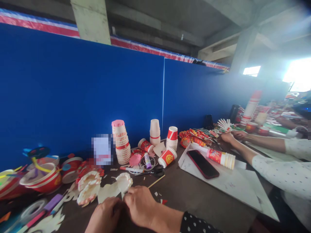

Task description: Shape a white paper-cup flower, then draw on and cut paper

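My left hand (pixel 107 215) is at the lower middle of the head view, its fingers curled closed. Right beside it, my right hand (pixel 142 207) is also closed, with the fingertips of both nearly meeting. They pinch a piece of cream paper (pixel 108 191) whose edge shows just beyond the fingers. A cut paper cup piece (pixel 124 182) with a frilled rim lies at the fingertips of my right hand. Part of what the fingers hold is hidden behind them. Frilled cup pieces (pixel 89 189) lie just to the left.
Behind stand a tall stack of paper cups (pixel 122 145), scissors (pixel 157 171) and a glue stick (pixel 147 160). Paper bowls (pixel 41 181) and a tape roll (pixel 34 208) are at left. A phone (pixel 202 164) rests on white board at right, near a co-worker's arms (pixel 245 152).
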